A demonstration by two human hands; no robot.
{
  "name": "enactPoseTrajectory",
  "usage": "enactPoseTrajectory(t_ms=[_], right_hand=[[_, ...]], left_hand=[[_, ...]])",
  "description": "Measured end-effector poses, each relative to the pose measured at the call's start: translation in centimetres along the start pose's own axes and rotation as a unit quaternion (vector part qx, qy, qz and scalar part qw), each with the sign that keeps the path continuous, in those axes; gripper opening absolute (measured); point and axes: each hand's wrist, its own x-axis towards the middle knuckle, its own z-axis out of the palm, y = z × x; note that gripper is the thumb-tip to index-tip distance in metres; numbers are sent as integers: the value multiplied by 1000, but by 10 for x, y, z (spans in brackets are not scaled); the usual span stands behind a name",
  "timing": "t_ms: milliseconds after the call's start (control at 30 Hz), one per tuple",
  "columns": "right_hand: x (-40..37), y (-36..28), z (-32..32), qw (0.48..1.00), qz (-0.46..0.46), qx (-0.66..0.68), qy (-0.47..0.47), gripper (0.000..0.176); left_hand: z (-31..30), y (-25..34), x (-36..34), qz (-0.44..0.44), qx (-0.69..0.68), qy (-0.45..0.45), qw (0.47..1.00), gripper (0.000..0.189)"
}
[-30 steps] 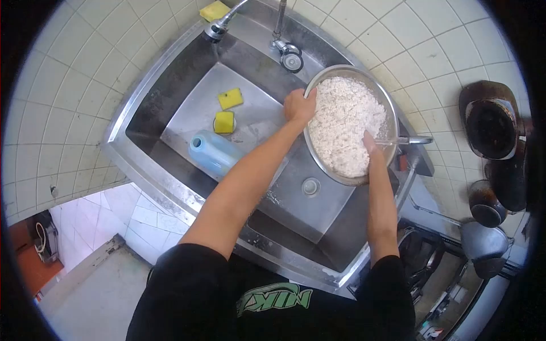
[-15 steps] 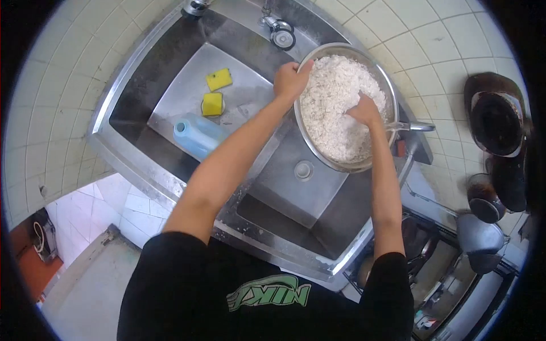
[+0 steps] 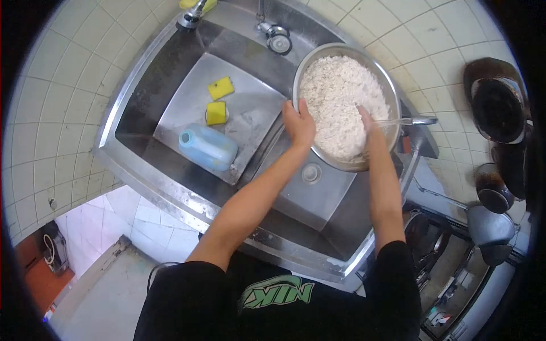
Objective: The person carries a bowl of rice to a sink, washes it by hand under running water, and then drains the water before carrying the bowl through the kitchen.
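Note:
A large metal bowl (image 3: 300, 62) full of a white, grainy food (image 3: 341, 108) sits tilted over the right basin. My left hand (image 3: 299, 124) grips its left rim, thumb over the edge. On the right side of the bowl my right hand (image 3: 369, 126) reaches into the white food, with its fingers partly buried. What, if anything, those fingers hold is hidden. Close to this hand, a thin stream of water runs into the bowl from the faucet spout (image 3: 421, 120).
The left basin (image 3: 179, 102) holds two yellow sponges (image 3: 220, 88) (image 3: 216, 113) and a light blue plastic jug (image 3: 208, 148). A drain (image 3: 311, 173) shows in the right basin. Dark pans (image 3: 496, 111) hang on the tiled wall at the right.
My left hand has slid down along the bowl's left rim. My right hand has shifted slightly down and right within the food. The view has moved a little.

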Motion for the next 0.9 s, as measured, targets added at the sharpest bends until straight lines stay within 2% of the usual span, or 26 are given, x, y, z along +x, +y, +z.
enactPoseTrajectory(t_ms=[33, 67, 133, 233, 267, 300, 367, 400, 433, 467, 500, 533, 567, 633, 667, 700, 767, 800, 833, 867, 900], right_hand=[[3, 4, 3, 985, 72, 153, 43, 59], [-13, -15, 10, 985, 64, 152, 46, 59], [-71, -79, 34, 944, 124, 301, 49, 56], [-95, -117, 30, 939, 123, 319, 38, 55], [-85, -111, 17, 941, 77, 327, -36, 51], [-85, -110, 9, 942, 75, 325, -31, 51], [-85, -109, -6, 994, 0, 94, 52, 49], [-73, -94, -24, 991, -104, -86, 21, 63], [-77, -98, -26, 990, -105, -88, 21, 63], [-89, -103, -26, 941, -133, -305, 58, 72], [-95, -105, -26, 844, -155, -505, 92, 81], [-71, -77, -35, 802, -141, -576, 76, 94], [-61, -53, -39, 805, -135, -573, 74, 94], [-43, -23, -40, 863, -47, -492, 103, 92], [-37, -14, -39, 866, -47, -487, 102, 92], [-30, -7, -38, 894, 25, -438, 88, 83], [-36, -10, -31, 916, 95, -381, 80, 74], [-46, -6, -27, 980, 144, -130, 51, 72], [-51, -14, -20, 976, 173, 129, 18, 71], [-65, -32, -11, 977, 168, 131, 22, 71], [-86, -59, -1, 973, 118, 199, -5, 68]], left_hand=[[2, 0, 10, 8, -7, -2, 1000, 27], [4, -4, 18, 39, 21, -5, 999, 28], [6, -7, 27, 67, 48, -8, 997, 29], [7, -3, 42, 85, 83, -42, 992, 30], [5, 0, 45, 82, 93, -71, 990, 30], [5, 3, 48, 78, 103, -99, 987, 30], [11, 3, 55, 76, 127, -107, 983, 31], [13, 3, 60, 76, 153, -109, 979, 31], [13, 6, 64, 76, 152, -108, 980, 31], [12, 11, 65, 69, 157, -132, 976, 32], [13, 16, 67, 63, 162, -156, 972, 32], [15, 17, 70, 62, 164, -159, 972, 32], [17, 15, 71, 60, 163, -171, 970, 32], [20, 11, 73, 59, 166, -180, 968, 32], [21, 10, 74, 71, 177, -177, 966, 32], [22, 11, 77, 87, 188, -173, 963, 32], [21, 17, 82, 95, 194, -179, 960, 32], [23, 21, 82, 94, 194, -185, 959, 32], [27, 26, 89, 104, 188, -185, 959, 32], [28, 26, 94, 110, 208, -201, 951, 32], [29, 25, 96, 114, 229, -218, 942, 33]])
